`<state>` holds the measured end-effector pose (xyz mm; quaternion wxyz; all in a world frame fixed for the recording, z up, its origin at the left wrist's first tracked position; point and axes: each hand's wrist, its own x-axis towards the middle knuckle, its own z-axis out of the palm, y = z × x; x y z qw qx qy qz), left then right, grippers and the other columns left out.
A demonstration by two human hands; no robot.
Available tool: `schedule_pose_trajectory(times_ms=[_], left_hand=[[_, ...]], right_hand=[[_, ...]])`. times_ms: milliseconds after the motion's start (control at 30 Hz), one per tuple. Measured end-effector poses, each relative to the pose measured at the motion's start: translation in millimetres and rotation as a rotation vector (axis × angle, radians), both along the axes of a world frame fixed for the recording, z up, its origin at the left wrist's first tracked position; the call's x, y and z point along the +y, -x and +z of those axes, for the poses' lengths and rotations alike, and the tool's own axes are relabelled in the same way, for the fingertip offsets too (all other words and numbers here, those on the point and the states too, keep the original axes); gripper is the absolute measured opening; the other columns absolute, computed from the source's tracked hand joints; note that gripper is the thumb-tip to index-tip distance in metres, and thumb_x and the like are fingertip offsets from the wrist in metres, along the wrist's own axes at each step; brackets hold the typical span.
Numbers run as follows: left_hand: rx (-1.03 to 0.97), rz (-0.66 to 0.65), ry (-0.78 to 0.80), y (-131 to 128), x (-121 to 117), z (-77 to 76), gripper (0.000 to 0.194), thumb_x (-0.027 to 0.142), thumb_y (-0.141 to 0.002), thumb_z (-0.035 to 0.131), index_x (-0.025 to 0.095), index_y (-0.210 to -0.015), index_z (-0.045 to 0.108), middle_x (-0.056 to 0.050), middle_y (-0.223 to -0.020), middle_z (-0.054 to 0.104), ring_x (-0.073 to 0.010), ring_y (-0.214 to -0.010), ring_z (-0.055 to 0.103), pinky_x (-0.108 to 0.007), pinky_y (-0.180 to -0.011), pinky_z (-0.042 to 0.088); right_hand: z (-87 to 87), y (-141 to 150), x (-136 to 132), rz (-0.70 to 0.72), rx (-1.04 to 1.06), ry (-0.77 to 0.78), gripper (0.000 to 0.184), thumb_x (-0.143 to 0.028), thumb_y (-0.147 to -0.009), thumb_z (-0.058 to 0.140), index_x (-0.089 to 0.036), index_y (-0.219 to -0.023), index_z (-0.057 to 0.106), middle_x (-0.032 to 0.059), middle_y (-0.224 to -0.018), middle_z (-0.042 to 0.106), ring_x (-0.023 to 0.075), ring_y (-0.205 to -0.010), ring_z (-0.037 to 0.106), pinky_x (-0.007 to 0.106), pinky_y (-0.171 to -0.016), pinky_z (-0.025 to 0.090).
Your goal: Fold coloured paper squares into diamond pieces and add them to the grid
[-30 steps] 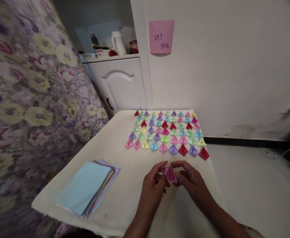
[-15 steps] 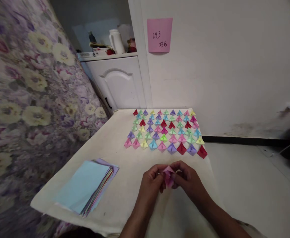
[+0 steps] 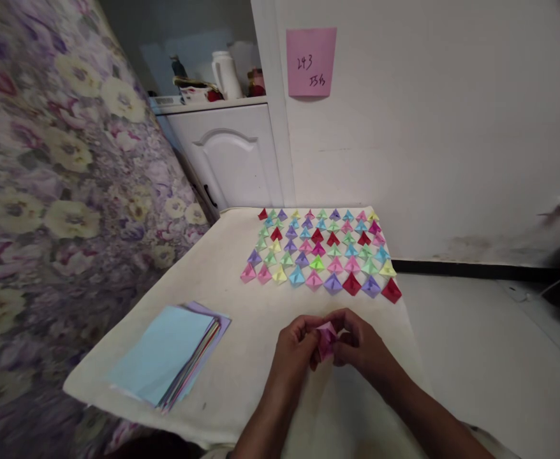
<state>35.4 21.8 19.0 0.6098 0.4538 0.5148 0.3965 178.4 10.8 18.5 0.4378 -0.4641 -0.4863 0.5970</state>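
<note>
Both my hands meet over the near part of a cream-covered table (image 3: 242, 306). My left hand (image 3: 297, 347) and my right hand (image 3: 360, 345) pinch a small folded pink paper piece (image 3: 326, 336) between their fingertips, just above the cloth. Beyond them, several small folded paper shapes (image 3: 318, 252) in pink, red, blue, green, yellow and purple lie in tidy rows at the table's far side. A stack of coloured paper sheets (image 3: 168, 354), light blue on top, rests at the near left.
A floral mattress or cushion (image 3: 55, 191) leans along the left. A white cabinet (image 3: 227, 153) with a jug and small items on top stands behind. A pink note (image 3: 310, 62) is stuck on the white wall. The pale floor lies to the right.
The pink piece has been folded tighter and smaller between my fingers. Both hands have closed in on it and stayed in about the same place.
</note>
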Motion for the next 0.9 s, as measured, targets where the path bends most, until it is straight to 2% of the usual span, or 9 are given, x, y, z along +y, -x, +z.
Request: schedule_pose_trajectory(times_ms=[200,500,700,900], left_hand=[[0.042,0.0,-0.004,-2,0,-0.7,0.023,0.021,-0.072,0.052,0.01,-0.091,0.06,0.003,-0.049,0.054,-0.0076,-0.041,0.044,-0.018,-0.037,0.032],[0.097,-0.062,0.065,-5,-1,6.6,0.021,0.025,-0.072,0.051,0.011,-0.085,0.06,0.003,-0.049,0.054,-0.0076,-0.041,0.043,-0.018,-0.038,0.03],[0.094,-0.104,0.076,0,-1,7.4,0.014,0.025,-0.069,0.057,0.013,-0.076,0.061,0.0,-0.057,0.058,-0.008,-0.049,0.048,-0.017,-0.042,0.029],[0.024,-0.114,0.084,1,-1,1.4,0.015,0.027,-0.067,0.061,0.013,-0.072,0.061,0.0,-0.057,0.06,-0.0085,-0.048,0.048,-0.018,-0.043,0.032]], right_hand=[[-11.8,2,2,-0.048,-0.124,-0.042,0.034,-0.008,-0.061,0.055,-0.02,-0.093,0.053,-0.0048,-0.071,0.05,0.0096,-0.059,0.049,0.022,-0.053,0.04],[-20.7,4,3,-0.054,-0.182,-0.072,0.03,-0.01,-0.068,0.052,-0.02,-0.096,0.05,-0.005,-0.066,0.05,0.0111,-0.06,0.05,0.022,-0.053,0.043],[-21.1,2,7,-0.034,-0.141,0.004,0.032,-0.012,-0.065,0.052,-0.019,-0.097,0.05,-0.0039,-0.069,0.052,0.0121,-0.059,0.053,0.022,-0.047,0.045],[-20.0,4,9,-0.065,-0.151,0.019,0.032,-0.011,-0.061,0.052,-0.019,-0.092,0.051,-0.004,-0.068,0.053,0.0114,-0.058,0.053,0.02,-0.045,0.045]])
